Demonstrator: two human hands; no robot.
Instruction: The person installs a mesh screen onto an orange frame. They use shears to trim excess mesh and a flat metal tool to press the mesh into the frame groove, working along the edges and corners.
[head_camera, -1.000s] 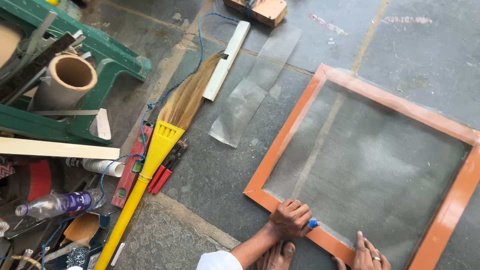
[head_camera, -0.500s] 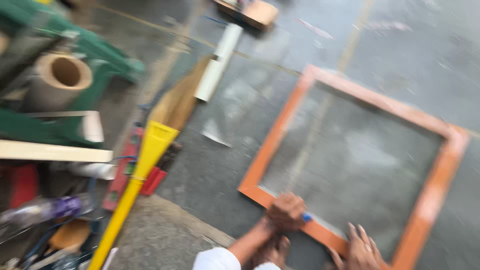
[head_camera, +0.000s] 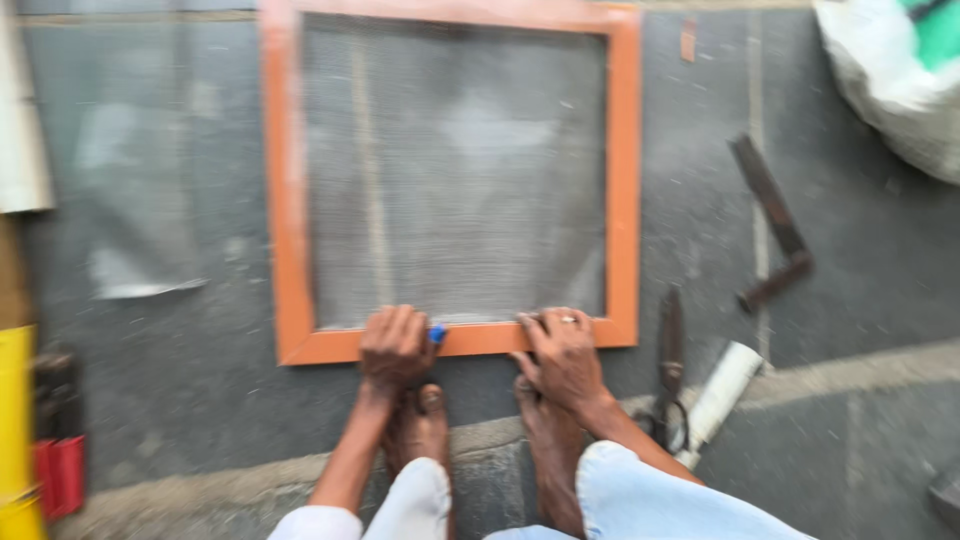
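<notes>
The frame (head_camera: 625, 180) lies flat on the grey floor (head_camera: 180, 400), an orange square with grey mesh (head_camera: 450, 170) stretched across its opening; the picture is blurred, so the weave cannot be made out. Both hands rest on its near rail. The left hand (head_camera: 395, 345) is curled into a closed grip around a small blue thing (head_camera: 437, 334), only its tip showing between fingers and rail; what it is I cannot tell. The right hand (head_camera: 562, 352) lies with fingers spread flat, pressing the rail and mesh edge, a ring on one finger; it holds nothing. Two bare feet (head_camera: 425, 430) sit just behind the hands, below the frame.

To the right, near the frame, scissors (head_camera: 668, 370) lie beside a white tube (head_camera: 722, 395), and farther off a dark angled metal bar (head_camera: 775, 225). A white sack (head_camera: 890, 90) fills the upper right corner. At the left edge are a yellow thing (head_camera: 15, 400) and a clear plastic sheet (head_camera: 130, 200).
</notes>
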